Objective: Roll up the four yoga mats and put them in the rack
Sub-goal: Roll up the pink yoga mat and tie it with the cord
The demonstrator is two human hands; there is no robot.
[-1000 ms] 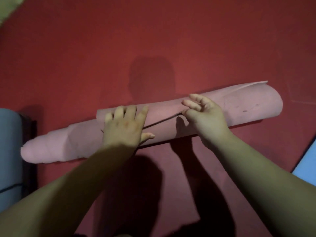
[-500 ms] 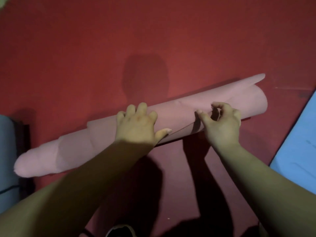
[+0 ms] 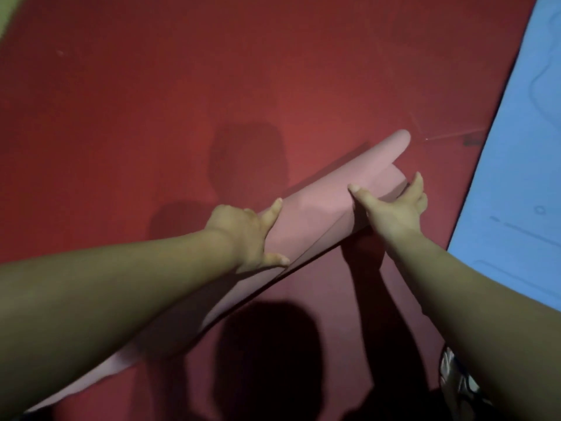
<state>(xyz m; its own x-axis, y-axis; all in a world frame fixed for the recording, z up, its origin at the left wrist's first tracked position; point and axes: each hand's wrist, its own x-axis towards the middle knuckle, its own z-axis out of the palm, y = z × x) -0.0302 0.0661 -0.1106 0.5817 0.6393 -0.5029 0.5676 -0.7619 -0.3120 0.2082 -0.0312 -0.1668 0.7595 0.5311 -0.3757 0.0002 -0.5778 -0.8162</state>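
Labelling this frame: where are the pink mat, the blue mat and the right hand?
pink mat [image 3: 315, 214]: head view, outer layer of the roll.
blue mat [image 3: 516, 177]: head view, flat top surface.
right hand [image 3: 393, 211]: head view, back of the hand.

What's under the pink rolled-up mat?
Red floor shows along both sides of the pink mat, so it likely runs beneath too. The spot right under the roll is covered by it, and the left arm hides its near end.
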